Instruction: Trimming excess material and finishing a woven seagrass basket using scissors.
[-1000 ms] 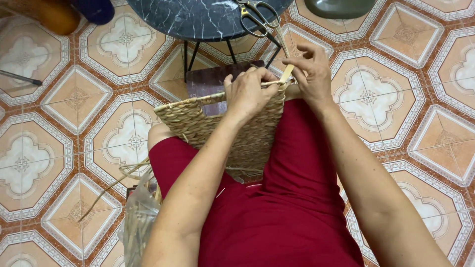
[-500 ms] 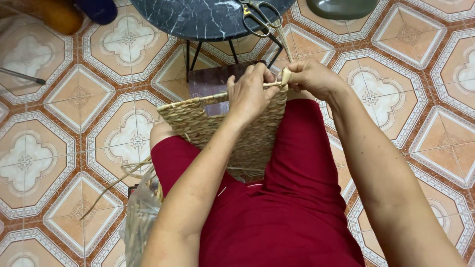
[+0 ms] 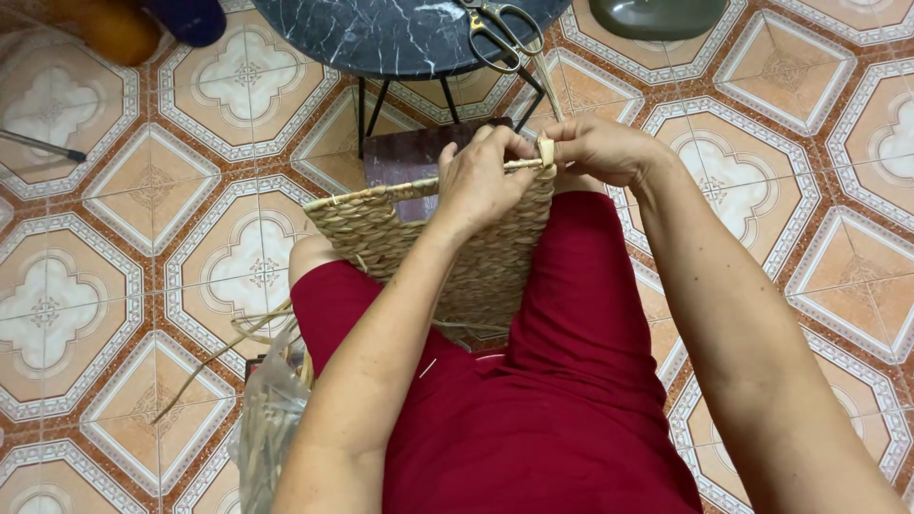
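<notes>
The left hand [image 3: 484, 181] is closing over the top rim of a woven basket [image 3: 428, 247], fingers curled over the edge and clenched on it, apparently to keep the piece steady against the lap. Just beside it, the right hand [image 3: 595, 152] is pinching a pale straw strand [image 3: 546, 152] at the rim's corner, the strand looping round the edge there, which suggests it is being held taut while it wraps. The basket is resting on red-clothed thighs in the centre of the frame, its flat woven side facing up and its open rim tilting toward the upper part of the frame. Loose straw lengths [image 3: 228, 347] are trailing to the lower left onto the patterned tile floor [image 3: 124, 286], next to a clear plastic bag [image 3: 267, 428]. In the upper middle a dark marbled tabletop [image 3: 381, 33] is carrying a pair of scissors [image 3: 500, 33], near the hands.
</notes>
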